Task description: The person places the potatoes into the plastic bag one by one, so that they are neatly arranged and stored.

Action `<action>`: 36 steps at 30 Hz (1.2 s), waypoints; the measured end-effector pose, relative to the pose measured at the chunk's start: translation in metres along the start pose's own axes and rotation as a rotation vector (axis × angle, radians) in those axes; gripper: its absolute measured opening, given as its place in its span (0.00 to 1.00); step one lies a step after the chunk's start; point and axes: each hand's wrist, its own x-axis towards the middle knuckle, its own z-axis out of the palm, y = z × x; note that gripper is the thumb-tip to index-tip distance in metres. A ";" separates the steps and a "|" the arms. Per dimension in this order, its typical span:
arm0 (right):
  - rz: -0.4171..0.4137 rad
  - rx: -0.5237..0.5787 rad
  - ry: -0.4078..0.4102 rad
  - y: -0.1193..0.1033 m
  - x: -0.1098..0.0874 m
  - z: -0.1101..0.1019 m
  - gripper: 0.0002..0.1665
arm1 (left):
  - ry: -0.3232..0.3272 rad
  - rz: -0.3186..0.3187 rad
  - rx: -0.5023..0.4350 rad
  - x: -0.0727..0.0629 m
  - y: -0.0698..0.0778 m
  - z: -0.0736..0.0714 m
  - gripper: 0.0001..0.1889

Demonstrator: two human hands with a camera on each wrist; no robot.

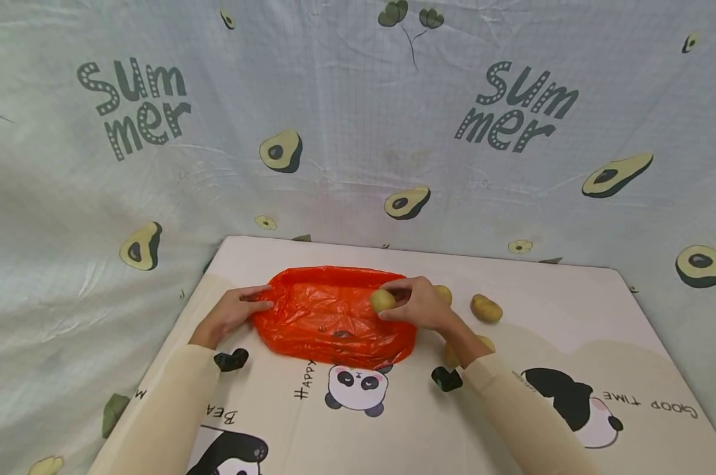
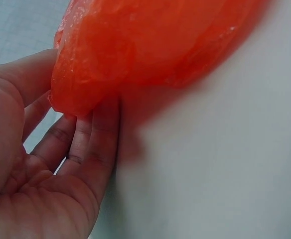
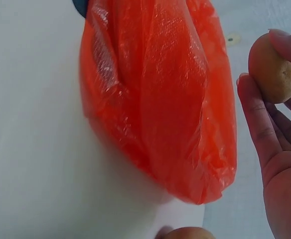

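Note:
A red plastic bag (image 1: 334, 316) lies on the table with its wide mouth spread out. At the bag's left end my left hand (image 1: 230, 313) holds the edge, thumb on one side and fingers on the other; the left wrist view has the thin red film (image 2: 100, 59) between them. My right hand (image 1: 426, 307) pinches a small round potato (image 1: 382, 301) over the right part of the bag. In the right wrist view this potato (image 3: 271, 69) sits between thumb and fingertips, beside the bag's rim.
To the right of the bag lies a loose potato (image 1: 486, 309), with another potato (image 1: 444, 294) partly behind my right hand. More potatoes (image 1: 485, 342) show beside my right forearm. The table (image 1: 417, 429) has a panda print, and a patterned curtain (image 1: 346, 99) hangs behind it.

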 end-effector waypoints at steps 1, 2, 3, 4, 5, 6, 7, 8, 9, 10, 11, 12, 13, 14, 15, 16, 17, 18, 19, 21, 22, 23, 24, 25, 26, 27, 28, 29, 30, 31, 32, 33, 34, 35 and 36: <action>-0.003 -0.002 -0.001 0.000 0.001 0.001 0.33 | 0.000 0.001 -0.002 0.000 0.000 0.000 0.31; -0.005 -0.006 -0.002 -0.001 0.002 0.002 0.33 | 0.000 0.001 -0.004 -0.001 0.000 0.000 0.31; -0.008 -0.008 -0.002 -0.002 0.004 0.003 0.33 | -0.002 0.001 -0.006 -0.001 0.000 0.000 0.31; -0.011 -0.006 -0.001 -0.002 0.005 0.004 0.33 | -0.005 0.003 -0.005 -0.001 0.001 0.000 0.31; -0.017 -0.009 0.001 -0.003 0.006 0.005 0.33 | -0.004 0.001 -0.005 -0.002 0.001 0.000 0.31; -0.020 -0.009 0.002 -0.004 0.007 0.006 0.33 | -0.004 0.000 -0.006 -0.002 0.001 0.000 0.31; -0.021 -0.006 0.002 -0.005 0.007 0.006 0.33 | -0.004 0.001 -0.008 -0.002 0.002 -0.001 0.31; -0.021 -0.004 0.002 -0.006 0.008 0.007 0.33 | -0.006 0.002 -0.007 -0.003 0.001 -0.001 0.31; -0.020 -0.002 0.001 -0.007 0.009 0.008 0.33 | -0.005 0.002 -0.006 -0.003 0.001 -0.001 0.31; -0.021 0.000 -0.001 -0.008 0.010 0.009 0.33 | -0.005 0.003 -0.006 -0.003 0.001 -0.001 0.31; -0.023 0.002 -0.002 -0.009 0.011 0.010 0.33 | -0.001 -0.003 -0.009 -0.003 0.001 -0.001 0.30; -0.019 0.008 -0.004 -0.009 0.012 0.010 0.33 | -0.003 0.001 -0.006 -0.004 0.001 -0.001 0.31; -0.017 0.012 -0.008 -0.009 0.014 0.011 0.33 | -0.003 0.000 -0.006 -0.004 0.000 -0.001 0.31; -0.016 0.018 -0.012 -0.010 0.015 0.012 0.33 | -0.003 -0.002 -0.005 -0.003 0.000 -0.001 0.31; -0.014 0.026 -0.016 -0.010 0.016 0.013 0.33 | -0.002 -0.004 -0.006 -0.003 0.000 -0.001 0.30; -0.017 0.031 -0.019 -0.011 0.017 0.013 0.33 | -0.001 -0.005 -0.005 -0.003 0.000 -0.001 0.30; -0.017 0.039 -0.022 -0.011 0.017 0.014 0.33 | 0.000 -0.005 -0.003 -0.003 -0.001 -0.001 0.30; -0.018 0.048 -0.024 -0.012 0.018 0.015 0.33 | -0.002 -0.001 -0.003 -0.002 -0.001 -0.001 0.31; -0.020 0.055 -0.024 -0.013 0.019 0.016 0.33 | 0.000 -0.003 -0.003 -0.002 0.000 -0.001 0.31; -0.024 0.062 -0.022 -0.015 0.021 0.017 0.32 | 0.003 0.001 0.001 -0.002 0.001 -0.001 0.31; -0.025 0.066 -0.020 -0.016 0.022 0.018 0.32 | 0.004 0.001 0.001 -0.002 0.001 -0.001 0.31; -0.024 0.071 -0.018 -0.016 0.023 0.019 0.33 | 0.003 0.002 -0.001 -0.002 0.001 -0.001 0.31; -0.025 0.073 -0.016 -0.017 0.024 0.021 0.33 | 0.001 0.002 -0.003 -0.002 0.001 -0.001 0.31; -0.025 0.075 -0.017 -0.018 0.025 0.022 0.33 | 0.000 0.001 -0.002 -0.002 0.001 -0.001 0.31; -0.027 0.076 -0.017 -0.018 0.026 0.023 0.33 | 0.000 0.000 -0.003 -0.002 0.001 -0.001 0.31; -0.028 0.078 -0.018 -0.019 0.027 0.023 0.32 | 0.000 -0.003 -0.005 -0.002 0.001 -0.001 0.31; -0.028 0.082 -0.019 -0.019 0.028 0.024 0.32 | -0.001 -0.006 -0.008 -0.003 0.001 -0.001 0.31; -0.028 0.084 -0.020 -0.020 0.029 0.025 0.32 | -0.003 -0.004 -0.005 -0.003 0.001 -0.001 0.31; -0.028 0.083 -0.022 -0.020 0.030 0.026 0.32 | -0.003 -0.003 0.001 -0.003 0.001 -0.001 0.31; -0.029 0.082 -0.023 -0.021 0.031 0.026 0.32 | -0.001 -0.006 0.002 -0.003 0.002 -0.002 0.31; -0.029 0.081 -0.024 -0.021 0.032 0.027 0.32 | 0.002 -0.008 0.004 -0.004 0.002 -0.002 0.31; -0.026 0.078 -0.023 -0.021 0.033 0.028 0.32 | 0.004 -0.009 0.002 -0.003 0.002 -0.002 0.31; -0.025 0.077 -0.023 -0.022 0.034 0.028 0.32 | 0.003 -0.007 0.001 -0.003 0.002 -0.002 0.31; -0.025 0.075 -0.024 -0.023 0.034 0.029 0.32 | 0.004 -0.007 -0.001 -0.003 0.002 -0.001 0.31; -0.023 0.074 -0.024 -0.023 0.035 0.029 0.32 | 0.006 -0.010 -0.005 -0.003 0.002 -0.001 0.31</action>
